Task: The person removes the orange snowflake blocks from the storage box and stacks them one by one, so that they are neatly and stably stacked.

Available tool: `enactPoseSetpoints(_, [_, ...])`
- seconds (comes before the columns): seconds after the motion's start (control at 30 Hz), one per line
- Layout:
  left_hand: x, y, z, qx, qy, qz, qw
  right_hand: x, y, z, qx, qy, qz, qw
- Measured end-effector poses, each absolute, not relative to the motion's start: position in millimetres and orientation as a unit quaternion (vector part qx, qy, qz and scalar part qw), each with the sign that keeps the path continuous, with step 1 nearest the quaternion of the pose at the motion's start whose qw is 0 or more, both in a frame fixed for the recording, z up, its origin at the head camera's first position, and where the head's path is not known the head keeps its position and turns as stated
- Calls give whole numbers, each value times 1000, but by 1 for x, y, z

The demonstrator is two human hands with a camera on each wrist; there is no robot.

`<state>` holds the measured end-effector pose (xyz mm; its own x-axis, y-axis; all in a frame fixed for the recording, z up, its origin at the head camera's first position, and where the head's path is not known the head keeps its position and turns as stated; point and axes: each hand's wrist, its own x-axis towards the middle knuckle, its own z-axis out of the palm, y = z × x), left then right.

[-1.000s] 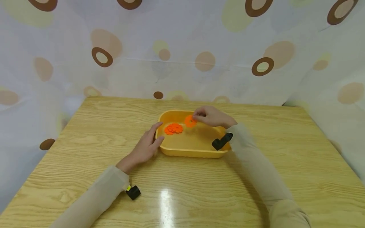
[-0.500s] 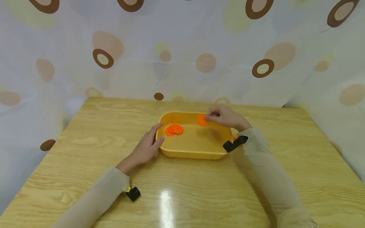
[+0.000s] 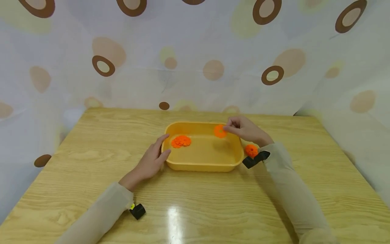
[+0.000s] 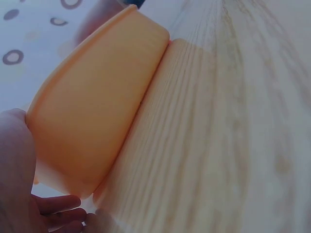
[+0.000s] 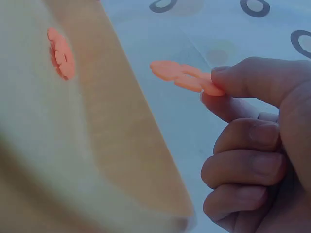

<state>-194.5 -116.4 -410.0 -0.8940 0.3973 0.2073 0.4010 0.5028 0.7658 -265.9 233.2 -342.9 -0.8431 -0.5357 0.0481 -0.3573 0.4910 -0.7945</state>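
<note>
An orange plastic flower-shaped disc (image 3: 220,131), notched round its edge and with a central opening, is pinched between the thumb and forefinger of my right hand (image 3: 248,130). It overlaps the back right of a yellow tray (image 3: 207,167); in the right wrist view the disc (image 5: 182,75) shows beyond the tray's rim. My left hand (image 3: 147,162) holds the tray's left end, thumb at the near side and forefinger at the rim. In the left wrist view its fingers (image 4: 58,204) curl in by the tray's lower edge. Several similar orange discs (image 3: 182,141) overlap inside the tray's left part.
Just outside the tray's right end lies an orange cluster of discs (image 3: 251,150), partly covered by the black wrist camera (image 3: 256,160). Everything rests on a wooden table (image 3: 213,203). Behind its far edge hangs a pale curtain (image 3: 195,51) with brown oval prints.
My right hand has moved right with the disc, from the tray's middle toward its back right corner. The orange cluster beside the tray has come into view. My left hand stays at the tray.
</note>
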Motion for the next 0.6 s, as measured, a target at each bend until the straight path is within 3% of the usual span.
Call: enactPoseSetpoints(0.6, [-195, -120, -413, -241, -857, -455, -1, -252, 283, -352, -206, 873, -435, 73])
